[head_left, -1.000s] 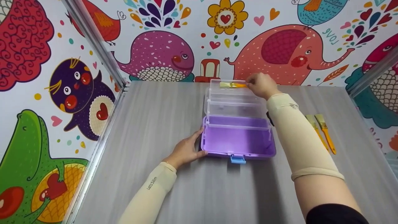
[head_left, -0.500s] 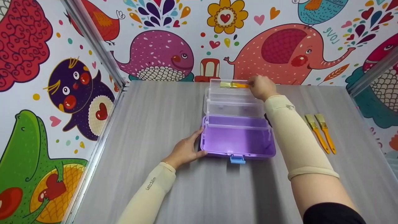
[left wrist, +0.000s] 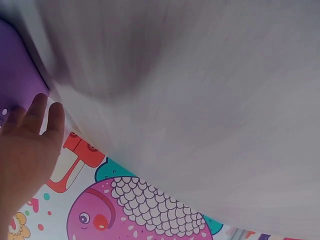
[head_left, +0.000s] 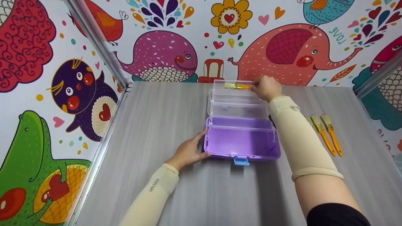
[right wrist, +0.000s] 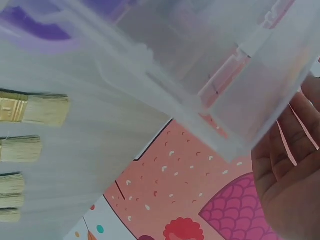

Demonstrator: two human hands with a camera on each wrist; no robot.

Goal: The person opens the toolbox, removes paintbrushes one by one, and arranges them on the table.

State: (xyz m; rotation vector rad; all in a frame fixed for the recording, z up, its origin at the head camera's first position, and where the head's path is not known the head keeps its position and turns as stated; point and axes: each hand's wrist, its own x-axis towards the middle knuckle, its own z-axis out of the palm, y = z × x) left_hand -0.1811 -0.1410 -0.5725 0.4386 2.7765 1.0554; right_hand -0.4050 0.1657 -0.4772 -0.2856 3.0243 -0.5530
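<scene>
A purple plastic box [head_left: 235,141] stands on the table with its clear tiered trays [head_left: 238,110] raised at the back. My left hand [head_left: 188,152] rests against the box's left side, thumb at the front corner and fingers fairly straight along the wall. At the topmost clear tray, my right hand [head_left: 267,88] pinches the orange handle of a paintbrush [head_left: 237,86], whose pale bristles point left inside that tray. In the right wrist view, that hand [right wrist: 295,155] is beyond the tray end [right wrist: 240,120], which mostly hides the brush.
Several paintbrushes [head_left: 335,141] with orange handles lie to the right of the box, partly covered by my right sleeve. A blue latch [head_left: 241,161] hangs at the box front. A patterned wall [head_left: 163,56] rises just behind the trays.
The right hand has shifted slightly right and down with the brush handle, then stayed nearly still. The left hand keeps its place on the box.
</scene>
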